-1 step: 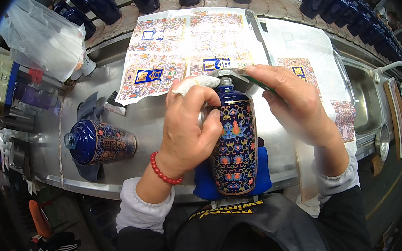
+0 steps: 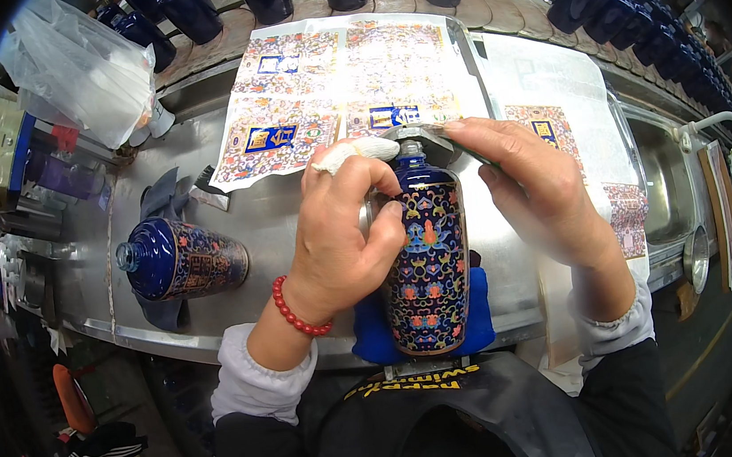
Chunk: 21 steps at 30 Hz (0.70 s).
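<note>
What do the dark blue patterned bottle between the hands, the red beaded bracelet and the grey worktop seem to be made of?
Dark blue patterned bottle: glass or glazed ceramic, judging by its glossy shoulder. Red beaded bracelet: smooth beads with slight shine; plastic or stone, unclear. Grey worktop: probably satin-finished steel, from its blurred reflections.

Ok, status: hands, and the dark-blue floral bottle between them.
Left hand: against the bottle, upper left. Right hand: near its neck, holding slim green object. Bottle lies over blue cloth. Similar bottle off left, not in the way.
</note>
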Motion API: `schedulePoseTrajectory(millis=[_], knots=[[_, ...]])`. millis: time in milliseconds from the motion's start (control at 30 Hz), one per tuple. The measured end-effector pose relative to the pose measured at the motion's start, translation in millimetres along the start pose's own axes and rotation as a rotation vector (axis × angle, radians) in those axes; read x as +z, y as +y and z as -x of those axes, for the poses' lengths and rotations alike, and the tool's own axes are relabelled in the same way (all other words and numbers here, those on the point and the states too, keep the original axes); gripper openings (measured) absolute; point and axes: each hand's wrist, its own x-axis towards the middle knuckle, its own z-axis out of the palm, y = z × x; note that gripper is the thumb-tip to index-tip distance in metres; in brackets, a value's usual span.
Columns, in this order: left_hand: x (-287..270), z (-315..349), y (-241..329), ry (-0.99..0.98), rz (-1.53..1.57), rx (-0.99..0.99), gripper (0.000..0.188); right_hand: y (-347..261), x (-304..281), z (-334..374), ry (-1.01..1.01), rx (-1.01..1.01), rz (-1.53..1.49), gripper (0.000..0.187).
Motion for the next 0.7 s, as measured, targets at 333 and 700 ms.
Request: schedulePoseTrajectory(millis=[333,700], knots=[[0.8,4.0,0.6,0.080,-0.440,0.350,0.031,0.9,3.9,5.2,0.005,0.024,-0.031,0.060],[2.3,4.2,-2.2,0.122,-0.433,0.312,0.030,0.2,3.2,7.8,0.019,0.033,-0.019,0.059]])
